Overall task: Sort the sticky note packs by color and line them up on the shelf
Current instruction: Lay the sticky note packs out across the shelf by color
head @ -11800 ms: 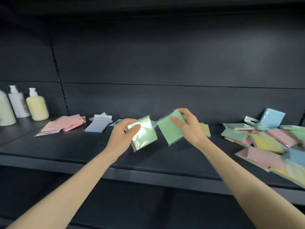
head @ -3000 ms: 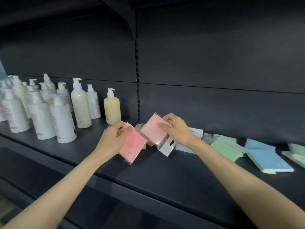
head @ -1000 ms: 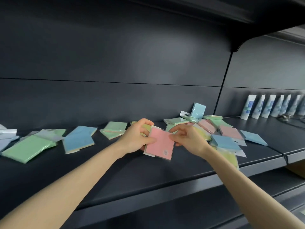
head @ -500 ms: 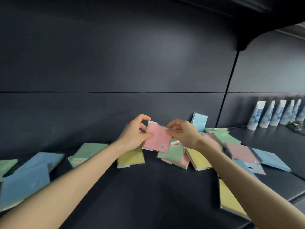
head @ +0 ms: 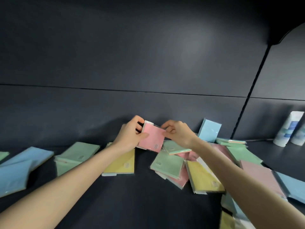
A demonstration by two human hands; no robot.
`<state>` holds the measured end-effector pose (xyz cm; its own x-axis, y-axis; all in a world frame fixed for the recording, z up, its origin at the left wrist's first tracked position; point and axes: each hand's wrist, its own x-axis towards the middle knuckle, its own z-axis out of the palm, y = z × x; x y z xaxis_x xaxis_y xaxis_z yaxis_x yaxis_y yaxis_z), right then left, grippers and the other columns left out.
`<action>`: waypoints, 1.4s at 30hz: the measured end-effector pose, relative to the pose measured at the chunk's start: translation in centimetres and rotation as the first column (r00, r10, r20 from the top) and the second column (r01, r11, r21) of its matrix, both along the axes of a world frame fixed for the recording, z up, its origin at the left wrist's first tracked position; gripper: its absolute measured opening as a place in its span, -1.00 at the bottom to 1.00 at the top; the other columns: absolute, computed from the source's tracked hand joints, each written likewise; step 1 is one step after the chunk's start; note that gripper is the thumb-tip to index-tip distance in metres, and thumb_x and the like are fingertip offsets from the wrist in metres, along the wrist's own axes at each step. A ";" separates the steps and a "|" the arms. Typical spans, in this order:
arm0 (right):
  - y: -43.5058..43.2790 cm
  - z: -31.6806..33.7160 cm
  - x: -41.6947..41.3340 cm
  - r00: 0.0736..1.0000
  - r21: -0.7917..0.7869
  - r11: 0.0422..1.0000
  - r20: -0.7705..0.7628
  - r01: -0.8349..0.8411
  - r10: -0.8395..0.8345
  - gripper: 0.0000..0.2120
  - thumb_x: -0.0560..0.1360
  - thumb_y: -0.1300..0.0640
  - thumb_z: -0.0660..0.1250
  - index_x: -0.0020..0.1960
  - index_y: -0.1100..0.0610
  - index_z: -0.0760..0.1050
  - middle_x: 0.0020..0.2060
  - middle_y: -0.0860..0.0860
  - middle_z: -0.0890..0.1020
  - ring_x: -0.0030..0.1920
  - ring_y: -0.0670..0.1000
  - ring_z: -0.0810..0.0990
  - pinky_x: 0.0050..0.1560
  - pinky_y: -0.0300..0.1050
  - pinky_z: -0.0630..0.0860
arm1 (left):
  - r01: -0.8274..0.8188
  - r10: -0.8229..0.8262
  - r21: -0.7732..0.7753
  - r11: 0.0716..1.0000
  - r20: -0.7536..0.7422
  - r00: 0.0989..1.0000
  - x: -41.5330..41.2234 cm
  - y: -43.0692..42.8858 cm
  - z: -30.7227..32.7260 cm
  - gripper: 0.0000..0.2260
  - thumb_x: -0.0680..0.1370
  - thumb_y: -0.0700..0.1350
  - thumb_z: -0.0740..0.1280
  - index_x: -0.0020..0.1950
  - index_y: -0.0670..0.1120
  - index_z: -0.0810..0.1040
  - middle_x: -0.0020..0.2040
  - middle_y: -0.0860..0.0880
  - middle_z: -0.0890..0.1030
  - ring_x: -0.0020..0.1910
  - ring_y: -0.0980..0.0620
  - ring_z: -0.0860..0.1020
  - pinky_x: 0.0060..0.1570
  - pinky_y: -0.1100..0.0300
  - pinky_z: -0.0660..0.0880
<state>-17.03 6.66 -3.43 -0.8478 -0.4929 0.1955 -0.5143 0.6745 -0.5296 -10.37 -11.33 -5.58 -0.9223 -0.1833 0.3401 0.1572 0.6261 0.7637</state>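
Note:
A pink sticky note pack [head: 152, 138] is held tilted above the dark shelf [head: 140, 200], near the back wall. My left hand [head: 130, 138] grips its left edge, thumb on the front. My right hand [head: 177, 133] pinches its upper right corner. Under and right of the hands lies a loose heap of packs: a green one [head: 167, 164], a yellow one [head: 203, 176], a pink one [head: 259, 176]. A yellow pack [head: 123, 164] lies below my left wrist. A blue pack [head: 209, 130] leans upright against the back wall.
Left on the shelf lie green packs [head: 77, 154] and blue packs [head: 19, 169]. White tubes [head: 288, 129] stand in the neighbouring bay at far right, past a vertical divider [head: 247, 95]. The shelf's front middle is bare dark surface.
The view has come closer to the heap. Both hands still hold the pink pack, now raised a little nearer the back wall.

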 end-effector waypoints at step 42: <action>6.9 -0.2 -0.7 0.971 -0.200 0.976 0.205 -0.082 0.124 -0.63 0.33 0.11 0.54 -0.02 0.07 0.39 -0.06 0.09 0.59 -0.20 0.05 0.60 -0.19 0.04 0.58 | -0.051 0.109 -0.203 0.978 0.286 0.952 4.3 5.9 -0.3 -0.71 0.36 0.10 0.50 -0.16 -0.11 0.58 -0.17 0.07 0.58 -0.04 0.05 0.47 -0.03 0.17 0.40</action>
<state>-17.76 13.56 -3.65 -0.8266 -0.5515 0.1122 -0.4358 0.5012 -0.7475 -6.10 -5.41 -5.83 -0.9714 -0.2191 0.0917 -0.1131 0.7661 0.6327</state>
